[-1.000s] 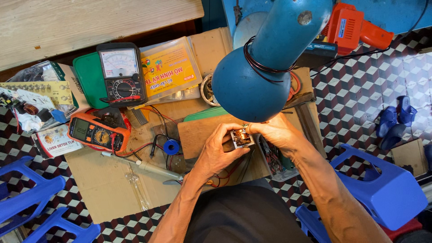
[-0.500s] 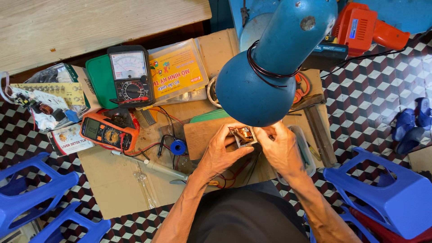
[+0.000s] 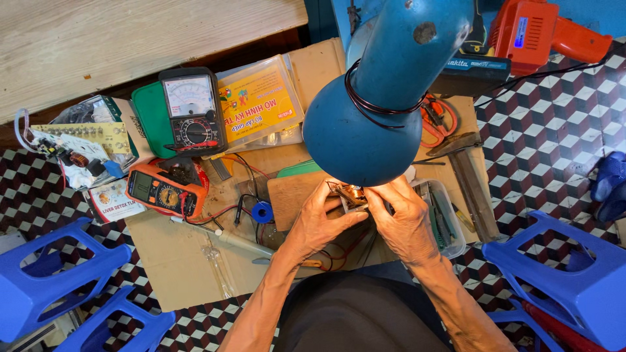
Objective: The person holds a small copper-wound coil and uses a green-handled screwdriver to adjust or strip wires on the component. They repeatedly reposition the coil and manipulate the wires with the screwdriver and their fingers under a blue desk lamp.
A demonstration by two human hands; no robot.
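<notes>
Watching the head view here and both hands are pinched on the same little part: a small coil part with copper windings point(image 3: 352, 194), held just under the rim of the big blue lamp shade point(image 3: 365, 130), which covers its top edge. My left hand point(image 3: 321, 221) has its fingers narrow, gripping the part from its left side, and my right hand point(image 3: 403, 218) is closed on it from the right, thumb and fingertips touching the part. As far as I can tell the part's long axis runs roughly side to side between the two hands, tilted a bit down toward the right hand, but it's small and half hidden, so I can't say which end faces where. It hovers above a wooden board point(image 3: 293, 195) that lies directly below the lamp shade. Left of the shade there's an orange digital multimeter point(image 3: 163, 189), and above that a black analog meter point(image 3: 191, 111) on a green case. A blue tape roll point(image 3: 262, 211) sits between the orange meter and my left hand. Up right of the shade is an orange power drill point(image 3: 544, 32).
</notes>
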